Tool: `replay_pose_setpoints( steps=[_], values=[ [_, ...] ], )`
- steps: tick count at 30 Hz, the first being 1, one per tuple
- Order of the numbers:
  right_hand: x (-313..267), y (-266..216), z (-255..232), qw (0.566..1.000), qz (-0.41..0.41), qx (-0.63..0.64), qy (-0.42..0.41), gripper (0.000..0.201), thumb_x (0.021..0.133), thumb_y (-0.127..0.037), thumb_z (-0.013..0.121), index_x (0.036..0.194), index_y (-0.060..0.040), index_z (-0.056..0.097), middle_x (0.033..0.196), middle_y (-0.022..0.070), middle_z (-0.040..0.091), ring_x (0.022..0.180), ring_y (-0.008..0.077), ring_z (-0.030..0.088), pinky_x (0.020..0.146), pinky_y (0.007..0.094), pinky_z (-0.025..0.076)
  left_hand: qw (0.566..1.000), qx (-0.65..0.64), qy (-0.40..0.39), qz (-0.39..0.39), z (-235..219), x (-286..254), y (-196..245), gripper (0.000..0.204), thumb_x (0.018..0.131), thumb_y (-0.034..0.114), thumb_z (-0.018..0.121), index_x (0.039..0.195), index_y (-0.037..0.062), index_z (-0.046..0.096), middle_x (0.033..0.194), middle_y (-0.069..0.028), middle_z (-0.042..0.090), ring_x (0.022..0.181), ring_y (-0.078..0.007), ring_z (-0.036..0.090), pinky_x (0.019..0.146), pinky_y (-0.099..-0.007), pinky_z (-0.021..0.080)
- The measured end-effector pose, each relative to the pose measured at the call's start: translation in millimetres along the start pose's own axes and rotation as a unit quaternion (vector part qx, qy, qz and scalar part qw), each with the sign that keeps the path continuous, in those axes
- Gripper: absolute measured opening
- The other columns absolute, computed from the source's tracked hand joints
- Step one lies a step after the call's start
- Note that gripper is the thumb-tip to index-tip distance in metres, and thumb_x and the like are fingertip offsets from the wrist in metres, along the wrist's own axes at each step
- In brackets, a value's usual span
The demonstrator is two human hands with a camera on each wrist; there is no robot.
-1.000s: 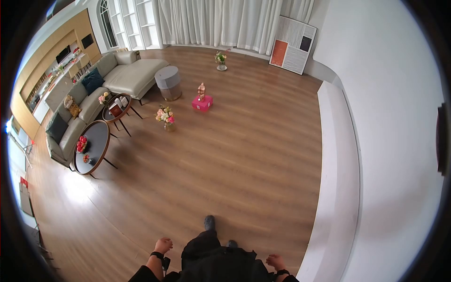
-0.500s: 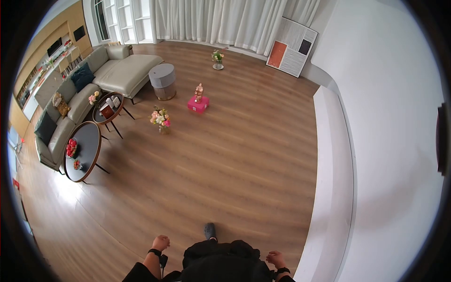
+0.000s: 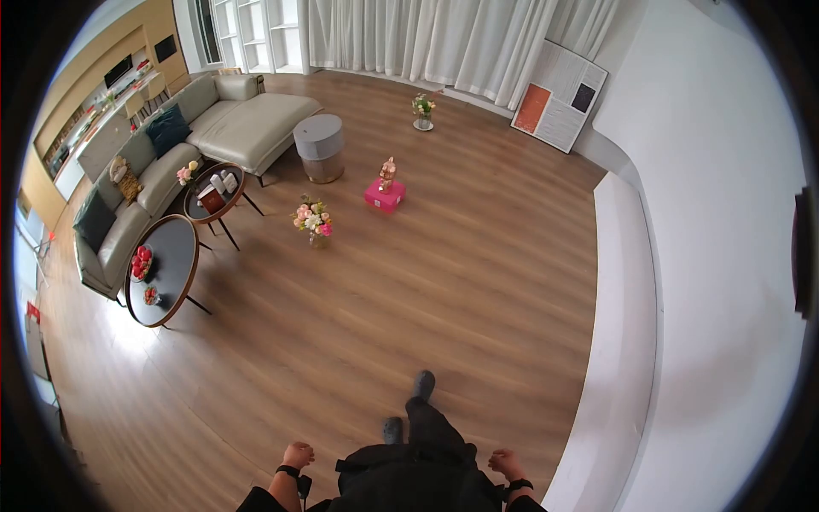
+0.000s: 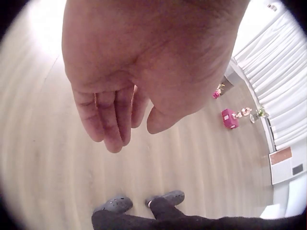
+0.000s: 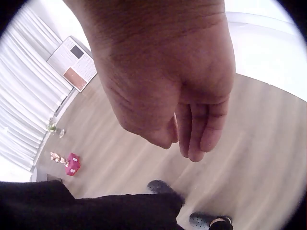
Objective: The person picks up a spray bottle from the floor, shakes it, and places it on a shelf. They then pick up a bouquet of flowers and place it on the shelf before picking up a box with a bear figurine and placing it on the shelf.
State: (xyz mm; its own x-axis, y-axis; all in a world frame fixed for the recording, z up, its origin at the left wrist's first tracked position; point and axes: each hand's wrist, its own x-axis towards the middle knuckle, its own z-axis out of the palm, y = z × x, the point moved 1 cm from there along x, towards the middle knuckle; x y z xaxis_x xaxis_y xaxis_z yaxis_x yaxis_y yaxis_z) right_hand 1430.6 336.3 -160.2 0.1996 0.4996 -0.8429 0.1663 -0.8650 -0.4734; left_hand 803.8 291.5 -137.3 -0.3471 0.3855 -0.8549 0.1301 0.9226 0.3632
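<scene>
My left hand (image 3: 298, 455) hangs at the lower left of the head view, holding nothing. Its fingers are loosely bent in the left wrist view, the thumb (image 4: 160, 120) beside them. Over the floor on the other side, my right hand (image 3: 507, 463) is likewise bare, its fingers (image 5: 213, 124) relaxed and drooping. Neither hand touches any object. Ahead on the floor stands a bright pink box (image 3: 385, 197) with a shiny rose-gold figurine (image 3: 387, 174) on top. To its left is a vase of pink and white flowers (image 3: 313, 218).
Wooden floor (image 3: 409, 299) stretches ahead. On the left are two round tables (image 3: 175, 264), a grey sofa (image 3: 247, 136) and a round grey stool (image 3: 319, 141). A low white ledge (image 3: 618, 341) runs along the right. Farther back are a small flower vase (image 3: 423, 111) and a leaning framed picture (image 3: 559, 98).
The feet have stepped, with the right shoe now in front. The head view has swung a little left since half a second ago, shifting the furniture rightward. Both hands stay low and hold nothing.
</scene>
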Motion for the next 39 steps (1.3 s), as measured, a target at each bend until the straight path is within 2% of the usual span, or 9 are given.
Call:
replay_pose_setpoints(
  steps=[4, 7, 11, 14, 18, 22, 25, 29, 39],
  values=[
    [22.6, -42.9, 5.3, 0.999, 0.004, -0.045, -0.013, 0.026, 0.087, -0.009, 0.061, 0.109, 0.0037, 0.060, 0.087, 0.0156, 0.069, 0.073, 0.0228, 0.070, 0.063, 0.0316, 0.057, 0.999, -0.026, 0.009, -0.030, -6.5, 7.0, 6.0, 0.031, 0.091, 0.016, 0.058, 0.115, -0.0019, 0.061, 0.094, -0.0131, 0.069, 0.080, -0.0250, 0.069, 0.073, -0.0365, 0.056],
    [52.8, -86.5, 15.8, 0.997, 0.002, -0.069, -0.031, 0.030, 0.085, -0.011, 0.063, 0.111, 0.0037, 0.060, 0.086, 0.0165, 0.070, 0.073, 0.0230, 0.070, 0.061, 0.0296, 0.056, 0.997, -0.055, 0.049, -0.036, -12.7, 13.5, 19.2, 0.031, 0.087, 0.015, 0.060, 0.112, -0.0031, 0.063, 0.089, -0.0128, 0.070, 0.074, -0.0231, 0.070, 0.066, -0.0331, 0.056],
    [110.1, -157.6, 39.4, 0.994, -0.016, -0.087, -0.065, 0.024, 0.087, -0.009, 0.062, 0.108, 0.0028, 0.061, 0.086, 0.0150, 0.070, 0.072, 0.0230, 0.070, 0.062, 0.0320, 0.057, 0.981, -0.180, 0.057, -0.040, -20.7, 24.1, 44.6, 0.031, 0.088, 0.016, 0.058, 0.112, -0.0034, 0.063, 0.089, -0.0132, 0.070, 0.073, -0.0224, 0.070, 0.064, -0.0332, 0.055],
    [157.9, -207.2, 55.4, 0.990, -0.038, -0.102, -0.090, 0.022, 0.086, -0.009, 0.062, 0.106, 0.0013, 0.061, 0.085, 0.0137, 0.069, 0.072, 0.0227, 0.070, 0.062, 0.0319, 0.056, 0.982, -0.163, 0.084, -0.042, -30.8, 22.2, 79.7, 0.032, 0.088, 0.017, 0.057, 0.112, -0.0037, 0.062, 0.088, -0.0133, 0.070, 0.073, -0.0217, 0.069, 0.062, -0.0330, 0.055],
    [179.2, -310.9, 70.5, 0.986, -0.072, -0.118, -0.098, 0.022, 0.087, -0.007, 0.059, 0.107, 0.0011, 0.061, 0.085, 0.0133, 0.070, 0.074, 0.0206, 0.070, 0.064, 0.0317, 0.056, 0.976, -0.160, 0.145, -0.007, -45.0, 42.0, 131.4, 0.033, 0.087, 0.017, 0.058, 0.112, -0.0039, 0.062, 0.087, -0.0128, 0.070, 0.074, -0.0211, 0.070, 0.063, -0.0320, 0.054],
    [203.8, -377.4, 75.7, 0.975, -0.127, -0.149, -0.103, 0.022, 0.088, -0.007, 0.057, 0.109, 0.0009, 0.061, 0.086, 0.0123, 0.069, 0.072, 0.0191, 0.069, 0.064, 0.0308, 0.056, 0.964, -0.177, 0.196, 0.040, -54.8, 30.9, 210.5, 0.035, 0.085, 0.018, 0.059, 0.112, -0.0039, 0.062, 0.087, -0.0130, 0.070, 0.074, -0.0210, 0.070, 0.064, -0.0307, 0.054],
    [217.3, -409.2, 75.5, 0.977, -0.124, -0.145, -0.094, 0.021, 0.086, -0.003, 0.057, 0.106, 0.0017, 0.061, 0.084, 0.0115, 0.069, 0.071, 0.0187, 0.068, 0.064, 0.0308, 0.056, 0.964, -0.164, 0.203, 0.041, -55.4, 38.6, 235.7, 0.036, 0.085, 0.019, 0.060, 0.112, -0.0038, 0.062, 0.088, -0.0132, 0.070, 0.075, -0.0210, 0.070, 0.064, -0.0300, 0.054],
    [225.3, -426.7, 72.3, 0.976, -0.120, -0.162, -0.088, 0.020, 0.087, -0.003, 0.057, 0.106, 0.0011, 0.061, 0.083, 0.0114, 0.069, 0.071, 0.0190, 0.068, 0.064, 0.0312, 0.057, 0.970, -0.168, 0.173, 0.013, -49.2, 60.1, 233.9, 0.035, 0.085, 0.018, 0.059, 0.113, -0.0036, 0.062, 0.088, -0.0130, 0.070, 0.074, -0.0212, 0.070, 0.064, -0.0300, 0.055],
    [240.3, -387.2, 69.1, 0.993, -0.018, -0.081, -0.086, 0.019, 0.087, -0.006, 0.058, 0.104, 0.0016, 0.062, 0.083, 0.0142, 0.069, 0.068, 0.0212, 0.069, 0.061, 0.0319, 0.057, 0.979, -0.158, 0.116, -0.059, -47.0, 107.2, 247.7, 0.030, 0.085, 0.014, 0.059, 0.109, -0.0037, 0.063, 0.083, -0.0127, 0.070, 0.070, -0.0217, 0.070, 0.062, -0.0313, 0.055]
  ],
)
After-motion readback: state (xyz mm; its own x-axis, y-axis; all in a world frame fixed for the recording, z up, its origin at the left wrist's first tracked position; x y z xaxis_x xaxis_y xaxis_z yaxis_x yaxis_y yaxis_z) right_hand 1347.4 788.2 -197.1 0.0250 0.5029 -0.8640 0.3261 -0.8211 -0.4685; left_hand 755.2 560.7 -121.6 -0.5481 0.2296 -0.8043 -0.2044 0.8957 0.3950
